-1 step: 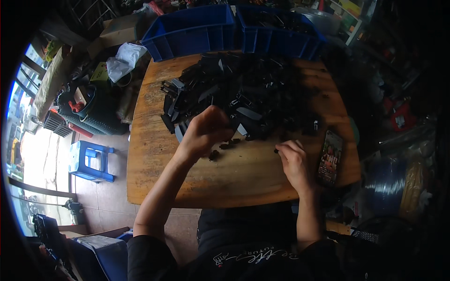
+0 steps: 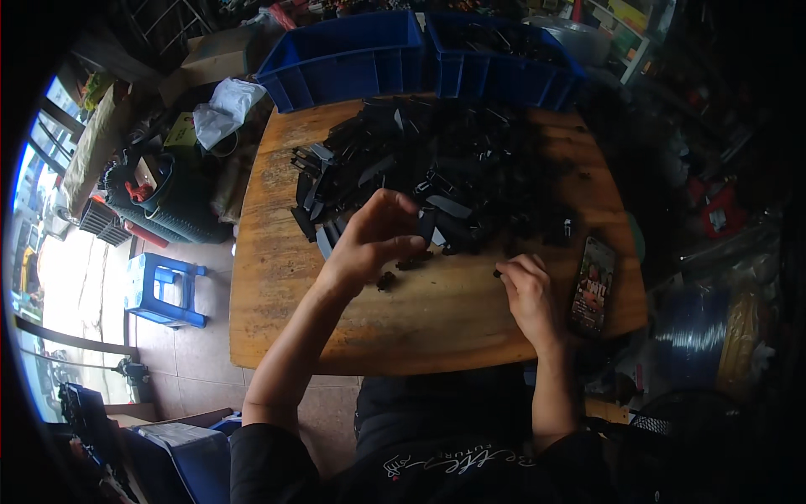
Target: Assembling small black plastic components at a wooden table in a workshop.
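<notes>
My left hand is raised over the near edge of a pile of black plastic parts. Its thumb and forefinger are curved apart, and a flat black plastic piece appears to sit between their tips. To the right, low over the wooden table, my right hand is closed in a pinch. A small black piece shows at its fingertips; its exact kind is too small to tell. Small black bits lie on the wood beside my left wrist.
Two blue crates stand at the far edge: the left crate and the right crate, which contains black parts. A phone with a lit screen lies at the table's right. A blue stool stands on the floor to the left.
The thumb and forefinger of my left hand have spread from a curled shape, and the flat black piece now shows between them. My right hand looks nearly still.
</notes>
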Motion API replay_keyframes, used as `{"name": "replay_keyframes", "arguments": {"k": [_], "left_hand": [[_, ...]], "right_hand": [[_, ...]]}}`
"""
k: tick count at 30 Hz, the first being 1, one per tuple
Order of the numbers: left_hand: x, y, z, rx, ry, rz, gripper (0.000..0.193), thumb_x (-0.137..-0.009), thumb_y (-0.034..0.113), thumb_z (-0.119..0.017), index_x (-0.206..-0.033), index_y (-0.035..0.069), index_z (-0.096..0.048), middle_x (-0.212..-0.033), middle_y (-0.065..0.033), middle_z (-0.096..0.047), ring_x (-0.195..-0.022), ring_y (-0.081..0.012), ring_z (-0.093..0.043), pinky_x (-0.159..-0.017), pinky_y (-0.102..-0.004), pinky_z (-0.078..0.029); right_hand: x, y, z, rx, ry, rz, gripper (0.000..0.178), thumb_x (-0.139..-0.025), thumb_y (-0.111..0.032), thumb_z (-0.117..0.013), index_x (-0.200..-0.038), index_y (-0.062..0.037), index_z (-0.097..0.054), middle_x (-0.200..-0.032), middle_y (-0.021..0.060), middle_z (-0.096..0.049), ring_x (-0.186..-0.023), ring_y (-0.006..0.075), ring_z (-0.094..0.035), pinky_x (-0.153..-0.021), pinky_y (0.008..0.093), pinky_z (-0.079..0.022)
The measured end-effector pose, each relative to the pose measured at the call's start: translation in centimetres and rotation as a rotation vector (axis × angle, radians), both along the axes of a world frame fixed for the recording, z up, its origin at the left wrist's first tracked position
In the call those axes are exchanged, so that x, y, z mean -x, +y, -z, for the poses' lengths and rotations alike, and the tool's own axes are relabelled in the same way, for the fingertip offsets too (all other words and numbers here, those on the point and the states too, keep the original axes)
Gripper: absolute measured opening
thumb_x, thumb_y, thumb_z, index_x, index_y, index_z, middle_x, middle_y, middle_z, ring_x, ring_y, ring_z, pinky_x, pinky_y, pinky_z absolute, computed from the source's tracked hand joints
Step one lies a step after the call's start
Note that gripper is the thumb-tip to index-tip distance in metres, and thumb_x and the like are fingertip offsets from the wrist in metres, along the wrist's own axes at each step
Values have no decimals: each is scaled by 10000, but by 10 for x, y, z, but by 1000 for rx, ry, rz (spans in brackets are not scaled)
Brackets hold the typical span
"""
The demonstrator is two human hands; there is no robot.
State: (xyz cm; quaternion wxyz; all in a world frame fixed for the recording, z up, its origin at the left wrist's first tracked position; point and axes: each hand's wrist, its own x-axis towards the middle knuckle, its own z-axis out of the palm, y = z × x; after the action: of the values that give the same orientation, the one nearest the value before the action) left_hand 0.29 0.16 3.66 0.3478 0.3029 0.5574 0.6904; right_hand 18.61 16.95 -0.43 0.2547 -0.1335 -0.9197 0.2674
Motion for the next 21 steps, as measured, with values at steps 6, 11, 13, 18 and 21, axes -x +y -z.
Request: {"name": "replay_keyframes", "arguments": {"k": [6,11,13,18,21], "left_hand": [[-15,-6,37,-158,-290,187,260,-813,48,-632,-1059,45,-548,-906,-44,-621,-858,-145,-599,-784,-293,-487],[-21,-7,36,-116,-191,215,247,-823,63,-632,-1056,44,-556,-1002,-46,-602,-939,-143,-582,-831,-279,-465],[-25,-8,28,-32,-118,214,252,-831,73,-634,-1067,32,-556,-1004,-38,-600,-960,-128,-567,-852,-271,-450],[-25,-11,25,-3,-22,181,259,-839,82,-631,-1078,22,-552,-1024,-39,-590,-976,-126,-556,-845,-273,-458],[-29,-11,24,6,-74,174,257,-838,80,-629,-1076,13,-556,-1037,-47,-577,-969,-138,-564,-846,-279,-463]], "right_hand": [[-11,-8,4,146,-40,87,172,-751,51,-619,-916,15,-585,-859,138,-553,-770,316,-581,-644,354,-466],[1,-32,-14,496,152,-50,221,-749,-3,-688,-954,-1,-604,-897,84,-601,-764,161,-613,-654,257,-500],[14,-43,-19,525,289,-141,258,-735,-13,-709,-974,-2,-611,-900,81,-601,-777,156,-612,-667,253,-507],[27,-41,-24,411,242,-248,226,-718,15,-713,-922,8,-616,-859,75,-585,-757,155,-610,-655,246,-516],[24,-38,-22,345,235,-274,208,-727,19,-704,-915,15,-615,-851,73,-583,-737,153,-603,-636,244,-508]]}}
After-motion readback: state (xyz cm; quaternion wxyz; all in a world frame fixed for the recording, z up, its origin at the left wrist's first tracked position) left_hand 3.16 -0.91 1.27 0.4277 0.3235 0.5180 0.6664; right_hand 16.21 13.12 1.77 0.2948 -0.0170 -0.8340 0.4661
